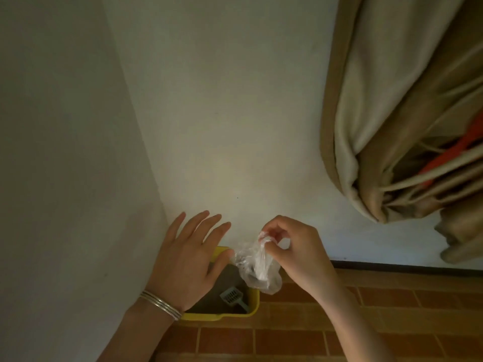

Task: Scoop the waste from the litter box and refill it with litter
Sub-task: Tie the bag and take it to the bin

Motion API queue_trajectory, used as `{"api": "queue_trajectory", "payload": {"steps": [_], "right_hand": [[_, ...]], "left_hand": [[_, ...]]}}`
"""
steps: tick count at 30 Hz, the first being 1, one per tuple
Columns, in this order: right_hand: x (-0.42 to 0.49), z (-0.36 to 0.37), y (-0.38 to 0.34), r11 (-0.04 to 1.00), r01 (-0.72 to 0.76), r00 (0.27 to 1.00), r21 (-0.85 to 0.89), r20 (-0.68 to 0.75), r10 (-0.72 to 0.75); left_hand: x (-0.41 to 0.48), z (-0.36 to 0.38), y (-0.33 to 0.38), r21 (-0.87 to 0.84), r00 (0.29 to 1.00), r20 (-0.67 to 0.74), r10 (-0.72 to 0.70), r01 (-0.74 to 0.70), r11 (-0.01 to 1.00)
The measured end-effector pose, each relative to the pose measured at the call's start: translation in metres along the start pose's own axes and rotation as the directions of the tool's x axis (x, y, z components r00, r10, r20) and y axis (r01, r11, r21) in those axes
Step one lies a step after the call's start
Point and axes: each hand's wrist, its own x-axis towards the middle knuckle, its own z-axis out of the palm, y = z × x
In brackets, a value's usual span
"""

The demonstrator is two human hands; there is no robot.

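A yellow litter box sits on the floor in the corner of two white walls, partly hidden behind my hands. Grey litter fills it, and a grey slotted scoop lies in it near the front right. My right hand pinches the twisted top of a small clear plastic bag, which hangs above the box with something dark inside. My left hand hovers over the box's left side with fingers spread, holding nothing; silver bangles ring its wrist.
The floor is red-brown brick tile with a dark skirting along the back wall. A bunched beige curtain with an orange strip hangs at the upper right. White walls close in the left and back.
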Motion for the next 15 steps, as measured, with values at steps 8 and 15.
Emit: {"api": "queue_trajectory", "payload": {"steps": [8, 15], "right_hand": [[-0.016, -0.11, -0.064, 0.998, -0.056, 0.997, -0.018, -0.058, 0.055], [-0.057, -0.15, -0.101, 0.986, -0.162, 0.978, 0.027, -0.131, 0.164]], "left_hand": [[0.04, -0.11, 0.041, -0.005, 0.993, -0.013, 0.115, -0.115, 0.993], [0.051, -0.165, 0.072, -0.081, 0.956, 0.022, 0.291, -0.289, 0.954]]}}
